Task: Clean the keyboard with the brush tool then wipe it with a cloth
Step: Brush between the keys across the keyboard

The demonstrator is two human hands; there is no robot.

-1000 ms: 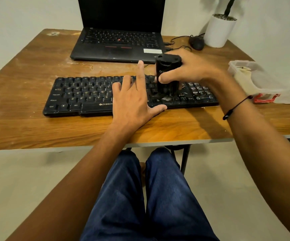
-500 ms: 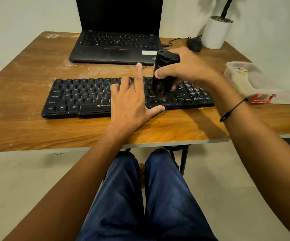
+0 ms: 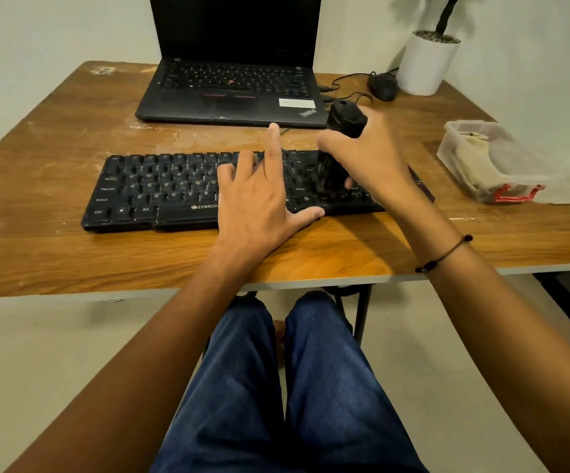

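Gripping the black brush tool in my right hand, I have my fingers and thumb curled round its body, so that grip is clamped on it. Its lower end sits down on the keys at the right part of the black keyboard, blurred there, so I cannot tell its bristles clearly. My left hand lies flat on the middle of the keyboard, its grip apart, fingers spread and straight, the thumb reaching along the front edge toward the tool. The keyboard lies lengthwise on the wooden desk, near its front edge. Behind it sits an open black laptop with a dark screen. At the far right corner stand a white pot and, just beside it, a black mouse with its cable. On the right edge of the desk rests a clear plastic box holding a pale cloth. A dark cord bracelet circles my right wrist.
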